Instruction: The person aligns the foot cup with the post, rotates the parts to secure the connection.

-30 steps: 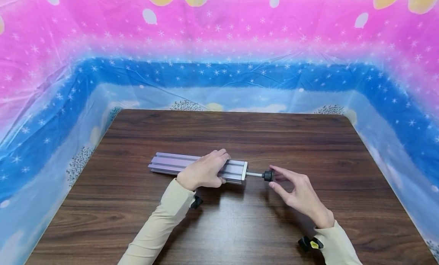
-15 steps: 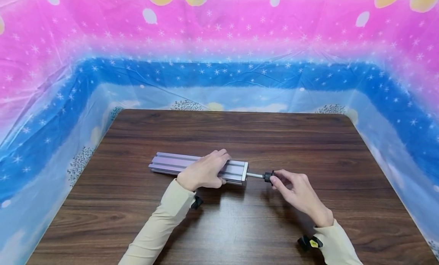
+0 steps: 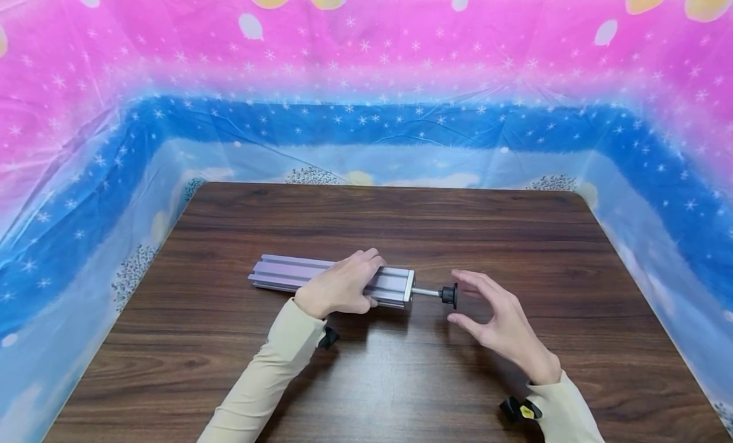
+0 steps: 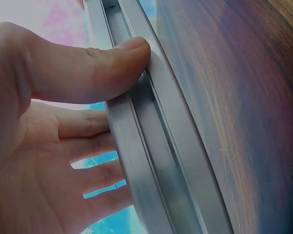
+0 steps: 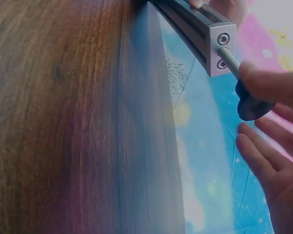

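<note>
A silver aluminium profile (image 3: 286, 274) lies on the brown wooden table (image 3: 401, 226). My left hand (image 3: 338, 287) grips it from above near its right end; the left wrist view shows the thumb (image 4: 88, 68) pressed on the profile's (image 4: 156, 146) edge and the fingers behind it. A threaded rod (image 3: 426, 293) sticks out of the profile's right end face (image 5: 219, 48) and carries a black knob (image 3: 448, 295). My right hand (image 3: 495, 319) hovers at the knob (image 5: 254, 105) with fingers spread loosely around it. Whether the thumb (image 5: 266, 83) touches it I cannot tell.
The table edge (image 5: 151, 122) runs close under the profile in the right wrist view. A pink and blue starry plastic sheet (image 3: 366, 80) walls the table on three sides. Black wrist straps (image 3: 518, 409) sit on both beige sleeves.
My right hand pinched the knob half a second ago and has now let go, its fingers spread. The left hand and the profile have not moved.
</note>
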{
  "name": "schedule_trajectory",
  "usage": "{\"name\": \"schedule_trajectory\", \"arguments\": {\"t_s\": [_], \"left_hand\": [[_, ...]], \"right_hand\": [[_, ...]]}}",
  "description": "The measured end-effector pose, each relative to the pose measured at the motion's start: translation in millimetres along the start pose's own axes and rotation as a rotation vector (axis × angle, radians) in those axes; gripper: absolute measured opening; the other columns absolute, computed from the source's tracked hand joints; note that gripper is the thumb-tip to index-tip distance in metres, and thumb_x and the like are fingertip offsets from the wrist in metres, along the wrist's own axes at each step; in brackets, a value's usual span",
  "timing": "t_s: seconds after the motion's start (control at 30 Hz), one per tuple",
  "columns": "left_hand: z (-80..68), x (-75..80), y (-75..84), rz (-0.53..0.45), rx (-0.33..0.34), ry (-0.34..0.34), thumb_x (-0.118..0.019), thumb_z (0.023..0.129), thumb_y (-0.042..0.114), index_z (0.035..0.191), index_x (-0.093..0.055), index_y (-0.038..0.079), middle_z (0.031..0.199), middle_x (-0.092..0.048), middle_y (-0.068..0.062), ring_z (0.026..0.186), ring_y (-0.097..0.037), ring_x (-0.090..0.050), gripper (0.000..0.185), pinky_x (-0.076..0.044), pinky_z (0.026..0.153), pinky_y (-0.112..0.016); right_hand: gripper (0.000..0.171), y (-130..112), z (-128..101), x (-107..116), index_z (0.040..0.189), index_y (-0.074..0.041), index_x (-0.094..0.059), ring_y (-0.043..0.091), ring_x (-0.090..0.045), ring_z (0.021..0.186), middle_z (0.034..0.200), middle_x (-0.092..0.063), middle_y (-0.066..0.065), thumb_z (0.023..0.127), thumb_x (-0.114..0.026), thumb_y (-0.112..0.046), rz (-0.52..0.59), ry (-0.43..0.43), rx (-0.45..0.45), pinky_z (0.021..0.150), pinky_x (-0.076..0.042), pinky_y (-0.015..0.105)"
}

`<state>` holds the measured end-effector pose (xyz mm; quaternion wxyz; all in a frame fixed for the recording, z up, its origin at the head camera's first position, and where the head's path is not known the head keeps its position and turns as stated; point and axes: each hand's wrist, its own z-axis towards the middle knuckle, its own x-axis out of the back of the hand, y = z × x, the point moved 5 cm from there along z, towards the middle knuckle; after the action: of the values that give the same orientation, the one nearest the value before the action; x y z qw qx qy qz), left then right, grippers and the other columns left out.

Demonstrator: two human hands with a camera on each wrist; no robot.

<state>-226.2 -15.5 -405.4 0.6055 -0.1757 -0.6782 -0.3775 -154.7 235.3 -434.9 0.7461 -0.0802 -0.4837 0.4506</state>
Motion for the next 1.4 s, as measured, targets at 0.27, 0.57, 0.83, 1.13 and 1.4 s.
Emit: {"name": "schedule_trajectory", "arguments": {"t_s": [0.27, 0.57, 0.83, 1.13, 1.4], "left_hand": [[0.2, 1.9, 1.7, -0.009, 0.004, -0.007, -0.079, 0.075, 0.013, 0.12, -0.061, 0.001, 0.103, -0.053, -0.004, 0.092, -0.019, -0.05, 0.05, -0.047, 0.081, -0.033], [0.4, 1.6, 1.3, -0.008, 0.01, -0.005, -0.078, 0.074, 0.013, 0.125, -0.06, 0.0, 0.109, -0.056, -0.005, 0.095, -0.02, -0.052, 0.055, -0.048, 0.084, -0.034], [-0.9, 1.4, 0.5, -0.003, 0.013, -0.005, -0.077, 0.074, 0.012, 0.125, -0.06, 0.0, 0.109, -0.056, -0.006, 0.095, -0.02, -0.052, 0.055, -0.048, 0.084, -0.035], [-1.4, 2.1, 1.0, 0.003, 0.01, -0.001, -0.077, 0.074, 0.013, 0.123, -0.061, 0.0, 0.108, -0.056, -0.005, 0.095, -0.02, -0.052, 0.053, -0.049, 0.083, -0.035], [-1.3, 0.9, 1.6, -0.003, 0.003, -0.004, -0.076, 0.074, 0.011, 0.123, -0.06, -0.001, 0.109, -0.056, -0.006, 0.095, -0.021, -0.052, 0.053, -0.048, 0.085, -0.035]], "right_hand": [[0.065, -6, -1, 3, 0.133, -0.007, -0.064, 0.014, -0.06, 0.126, 0.133, -0.066, 0.008, 0.074, -0.083, 0.008, -0.025, 0.052, 0.087, 0.106, -0.038, 0.011], [0.064, -6, -1, 3, 0.133, -0.008, -0.065, 0.016, -0.062, 0.124, 0.131, -0.068, 0.009, 0.074, -0.083, 0.007, -0.01, 0.063, 0.094, 0.105, -0.04, 0.011], [0.061, -3, 0, 1, 0.137, -0.012, -0.064, 0.02, -0.066, 0.117, 0.128, -0.07, 0.007, 0.08, -0.082, -0.001, -0.031, 0.037, 0.041, 0.102, -0.042, 0.011], [0.046, -1, -1, -1, 0.134, -0.01, -0.065, 0.015, -0.073, 0.096, 0.112, -0.074, 0.002, 0.089, -0.074, -0.008, -0.059, 0.004, -0.037, 0.086, -0.052, 0.016], [0.022, 6, -1, -3, 0.113, -0.003, -0.074, 0.005, -0.067, 0.082, 0.094, -0.076, 0.001, 0.096, -0.069, -0.015, -0.077, 0.002, -0.165, 0.066, -0.059, 0.03]]}}
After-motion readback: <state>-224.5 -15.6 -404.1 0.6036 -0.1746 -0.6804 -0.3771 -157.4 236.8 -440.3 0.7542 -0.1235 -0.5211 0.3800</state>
